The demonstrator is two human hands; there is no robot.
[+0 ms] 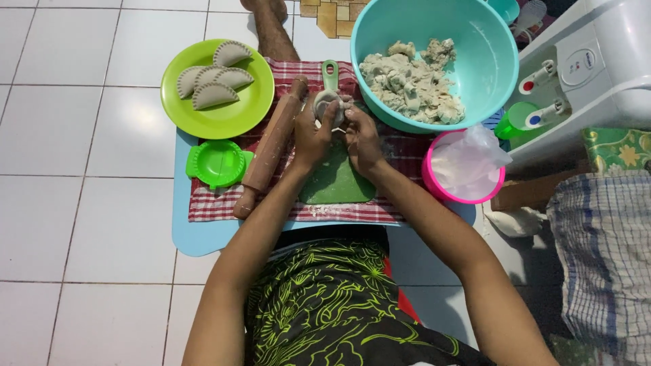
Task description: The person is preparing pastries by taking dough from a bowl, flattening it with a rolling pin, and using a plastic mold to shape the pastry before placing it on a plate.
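A pale, floury round of dough (330,107) lies in a small green hinged press (330,81), whose handle points toward the far edge of the red-checked cloth (224,203). The press sits at the far end of a green board (337,183) near the middle of that cloth. The dough looks soft and rumpled, partly hidden by fingers.

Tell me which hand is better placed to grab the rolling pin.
Left. The left hand works the dough piece right beside the rolling pin; the right hand lies on the far side.
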